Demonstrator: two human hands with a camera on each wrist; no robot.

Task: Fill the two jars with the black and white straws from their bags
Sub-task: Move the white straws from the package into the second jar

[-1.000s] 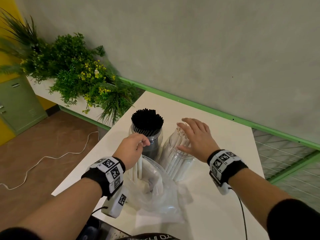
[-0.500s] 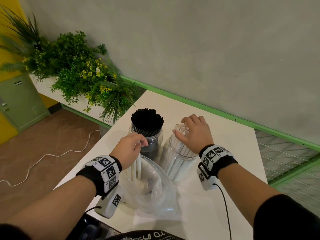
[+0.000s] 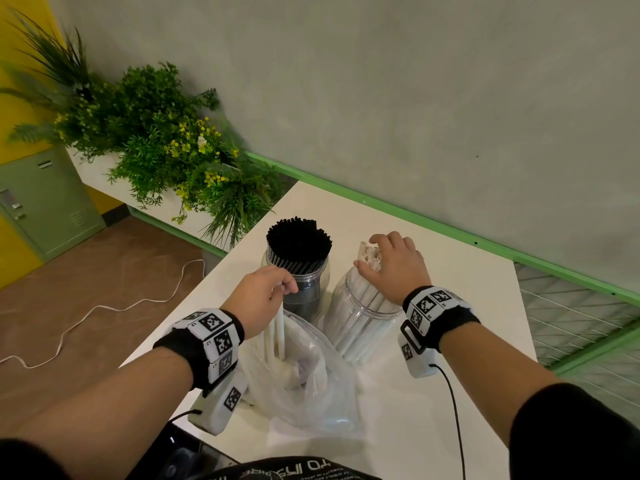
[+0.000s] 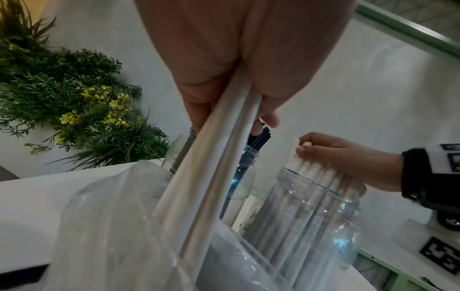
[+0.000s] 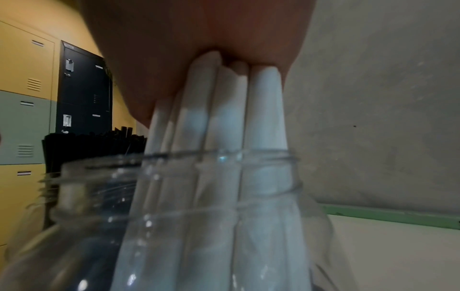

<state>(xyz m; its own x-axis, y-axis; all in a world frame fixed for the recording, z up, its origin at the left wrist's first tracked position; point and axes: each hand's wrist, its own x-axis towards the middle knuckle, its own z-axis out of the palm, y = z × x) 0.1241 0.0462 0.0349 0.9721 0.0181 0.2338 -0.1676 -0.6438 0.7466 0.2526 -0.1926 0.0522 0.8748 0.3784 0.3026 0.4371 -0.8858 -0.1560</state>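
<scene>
My left hand (image 3: 282, 289) grips a small bundle of white straws (image 3: 278, 330) that stands upright out of a clear plastic bag (image 3: 311, 386) at the table's near side. The left wrist view shows the bundle (image 4: 206, 177) running from my fist (image 4: 239, 82) down into the bag (image 4: 112, 226). Behind it a clear jar (image 3: 304, 292) is packed with black straws (image 3: 298, 242). To its right, a second clear jar (image 3: 360, 327) holds white straws (image 3: 370, 254). My right hand (image 3: 381, 258) sits on their tops, fingers and thumb curled round them (image 5: 224, 118).
The white table (image 3: 433, 410) ends at a green rail (image 3: 415, 216) along the grey wall. A planter of green plants (image 3: 166, 150) stands off the table's left far corner. A white cable (image 3: 104, 310) lies on the brown floor, and a green locker (image 3: 41, 202) stands at far left.
My right hand, flat above the white straws a second ago, has come down and curled round their tops. My left hand keeps its hold on the bundle in the bag.
</scene>
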